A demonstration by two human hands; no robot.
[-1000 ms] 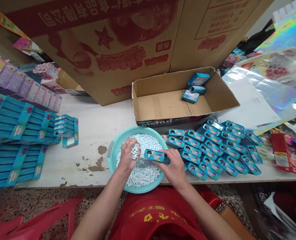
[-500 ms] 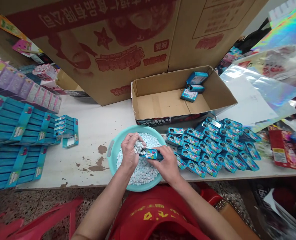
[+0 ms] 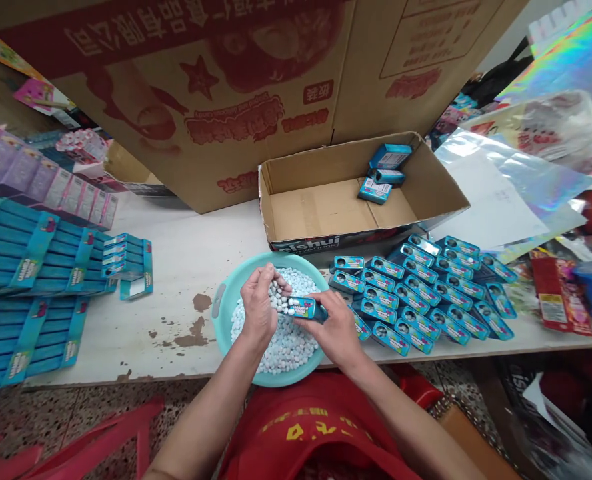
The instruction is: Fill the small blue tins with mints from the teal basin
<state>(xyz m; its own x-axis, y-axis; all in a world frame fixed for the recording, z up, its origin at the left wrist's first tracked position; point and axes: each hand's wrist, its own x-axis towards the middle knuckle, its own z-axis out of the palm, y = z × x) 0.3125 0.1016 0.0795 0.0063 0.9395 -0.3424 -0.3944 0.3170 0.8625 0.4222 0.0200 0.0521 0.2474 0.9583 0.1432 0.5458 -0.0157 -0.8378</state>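
My left hand (image 3: pixel 259 303) is curled around a handful of small white candies (image 3: pixel 278 293), held over a turquoise basin (image 3: pixel 221 339) of the same candies. In my right hand (image 3: pixel 337 324) is a small blue box (image 3: pixel 302 308), gripped by its right end, its left end against the held candies. The box tilts above the basin's right part. Many upright blue boxes (image 3: pixel 381 295) with round holes in their tops stand just right of the basin; candies show in some holes.
Behind the basin, an open cardboard tray (image 3: pixel 316 207) holds several blue boxes. A large carton (image 3: pixel 256 80) rises behind it. Blue packs (image 3: pixel 21 260) are stacked at left; plastic sheets (image 3: pixel 501 193) and a red packet (image 3: pixel 551 293) lie at right.
More candies show at the mouth of the box between my hands. Both hands stay almost in place, and the whole view has shifted slightly.
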